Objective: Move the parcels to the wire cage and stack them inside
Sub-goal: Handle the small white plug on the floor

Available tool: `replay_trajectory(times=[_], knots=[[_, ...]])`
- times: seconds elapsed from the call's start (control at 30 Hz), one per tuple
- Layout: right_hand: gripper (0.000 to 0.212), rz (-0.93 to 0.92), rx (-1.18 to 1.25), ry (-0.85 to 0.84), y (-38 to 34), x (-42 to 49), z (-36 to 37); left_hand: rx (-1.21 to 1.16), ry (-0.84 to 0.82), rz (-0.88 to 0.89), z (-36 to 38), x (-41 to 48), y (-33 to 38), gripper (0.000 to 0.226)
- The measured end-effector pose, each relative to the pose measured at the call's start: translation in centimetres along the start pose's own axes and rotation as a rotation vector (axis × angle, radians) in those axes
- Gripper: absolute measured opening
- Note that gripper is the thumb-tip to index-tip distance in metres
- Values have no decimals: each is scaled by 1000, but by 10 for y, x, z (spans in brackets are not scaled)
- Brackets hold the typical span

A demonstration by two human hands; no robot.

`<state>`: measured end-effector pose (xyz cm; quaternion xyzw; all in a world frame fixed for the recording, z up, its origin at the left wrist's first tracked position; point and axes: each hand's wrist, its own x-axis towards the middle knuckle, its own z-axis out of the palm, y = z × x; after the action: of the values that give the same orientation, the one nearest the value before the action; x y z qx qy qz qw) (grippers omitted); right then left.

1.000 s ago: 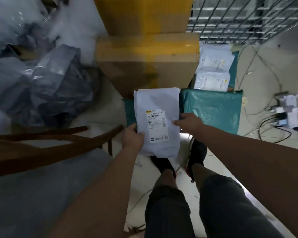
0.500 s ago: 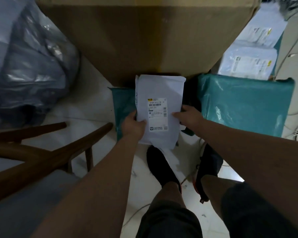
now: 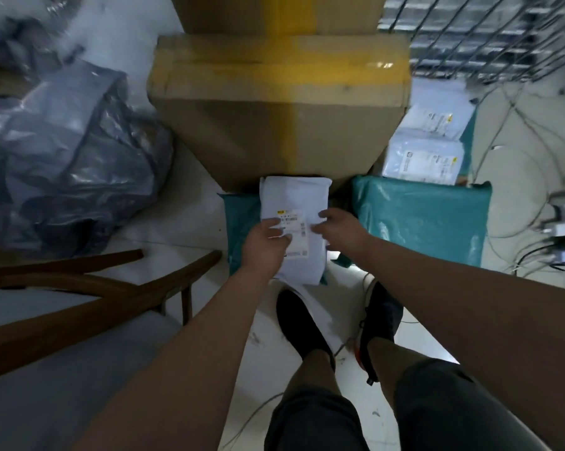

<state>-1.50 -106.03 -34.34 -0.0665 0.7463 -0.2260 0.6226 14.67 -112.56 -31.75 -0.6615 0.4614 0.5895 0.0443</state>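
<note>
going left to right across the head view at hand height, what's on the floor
grey plastic bags → white parcel → large teal parcel → plugs and cables

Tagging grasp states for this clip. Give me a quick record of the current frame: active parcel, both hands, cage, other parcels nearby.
active parcel: white mailer bag with a printed label, over a teal mailer, top edge at the foot of the cardboard box
left hand: fingers laid across the label
right hand: fingers at the bag's right edge; grip unclear
wire cage: upper right, beside the stacked boxes
other parcels: large teal parcel; two white mailers behind it
</note>
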Motion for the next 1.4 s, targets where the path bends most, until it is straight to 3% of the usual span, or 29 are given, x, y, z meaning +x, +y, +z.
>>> replay_trajectory(times=[0.07, 0.23, 0.33, 0.53, 0.73, 1.03, 1.4], knots=[[39, -26, 6, -11, -22, -40, -8, 22, -5, 84, -7, -35, 30, 23], [21, -124, -90, -17, -83, -167, -44, 99, -45, 262, -42, -141, 114, 39], [11, -199, -117, -3, -116, -247, -61, 256, -52, 337, -66, -212, 164, 36], [13, -345, -118, 1, -167, -379, -90, 398, -11, 429, -93, -322, 246, 28], [13, -413, -26, 124, -180, -467, -130, 427, -9, 559, -91, -386, 297, 23], [17, -336, 234, 399, -99, -556, -201, 718, -269, 705, 16, -442, 322, 25], [9, -220, 632, 713, 86, -638, -302, 985, -547, 881, 227, -546, 306, 21]])
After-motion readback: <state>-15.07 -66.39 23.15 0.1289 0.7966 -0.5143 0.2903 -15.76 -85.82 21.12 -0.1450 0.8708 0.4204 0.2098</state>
